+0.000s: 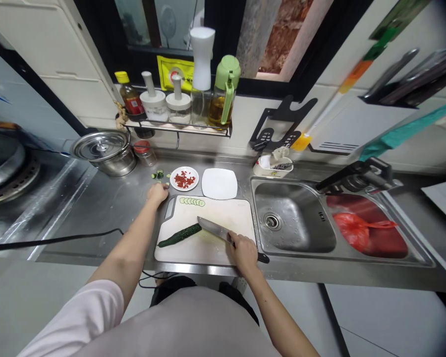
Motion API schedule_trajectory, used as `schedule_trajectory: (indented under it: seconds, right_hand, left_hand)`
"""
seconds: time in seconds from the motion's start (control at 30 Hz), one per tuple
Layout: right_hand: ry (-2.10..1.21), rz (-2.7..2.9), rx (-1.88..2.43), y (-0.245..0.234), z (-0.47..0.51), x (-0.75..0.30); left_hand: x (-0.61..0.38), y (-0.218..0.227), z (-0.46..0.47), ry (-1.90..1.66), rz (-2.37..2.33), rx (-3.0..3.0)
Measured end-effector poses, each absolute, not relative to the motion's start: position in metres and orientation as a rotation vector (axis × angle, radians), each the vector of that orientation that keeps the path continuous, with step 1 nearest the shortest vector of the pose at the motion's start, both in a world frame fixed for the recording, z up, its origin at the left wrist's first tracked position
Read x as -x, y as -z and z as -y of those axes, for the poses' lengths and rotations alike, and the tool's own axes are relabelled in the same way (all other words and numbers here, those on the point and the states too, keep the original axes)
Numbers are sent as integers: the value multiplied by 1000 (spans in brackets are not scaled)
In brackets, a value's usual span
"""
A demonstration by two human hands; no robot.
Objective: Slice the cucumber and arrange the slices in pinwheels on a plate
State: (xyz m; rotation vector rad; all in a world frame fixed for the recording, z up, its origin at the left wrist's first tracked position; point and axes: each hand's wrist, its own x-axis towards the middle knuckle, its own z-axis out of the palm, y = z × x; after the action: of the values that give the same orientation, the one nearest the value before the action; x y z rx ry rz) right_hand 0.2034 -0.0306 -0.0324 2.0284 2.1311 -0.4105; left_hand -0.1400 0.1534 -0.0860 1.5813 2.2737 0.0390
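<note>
In the head view, the cucumber [179, 236] slants on the cutting board [208, 252], from its left edge to the middle, cut end beside the kitchen knife [216, 230]. The right hand [244, 252] grips this knife, tip pointing far-left; the left hand [158, 193] is near cucumber scraps [159, 174], its grip I cannot tell. Bare board separates cucumber and slices [192, 202].

The left hand [158, 193] extends farther forward than the curled right hand [244, 252].

There is room to pass over the counter [92, 210] left of the left forearm [132, 248], though a black cable [59, 240] reaches across part of it; the round plate [174, 183] and square plate [219, 183] block the far edge of the cutting board [226, 213], the knife [214, 228] its middle
</note>
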Motion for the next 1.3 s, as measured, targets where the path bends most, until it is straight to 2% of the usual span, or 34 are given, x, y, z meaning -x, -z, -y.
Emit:
schedule_trajectory:
  seconds: [0.2,0.33,0.53,0.63,0.93,1.3]
  right_hand:
    - [434,-2136,-2034,33,30,-205]
    - [483,-2138,-2070,38,28,-204]
    - [592,-2079,-2173,44,24,-201]
    - [598,-2089,-2181,43,24,-201]
    - [681,-2028,-2197,38,29,-199]
    - [756,-2001,-2160,35,31,-191]
  left_hand:
    - [138,83,-152,-68,-2370,-1525]
    - [120,77,-134,-256,-2368,-1458]
    - [71,78,-78,-602,-2063,-1619]
    - [51,79,-47,-662,-1912,-1714]
    - [39,80,12,-564,-1709,-2088]
    - [40,92,18,-585,-1703,-2125]
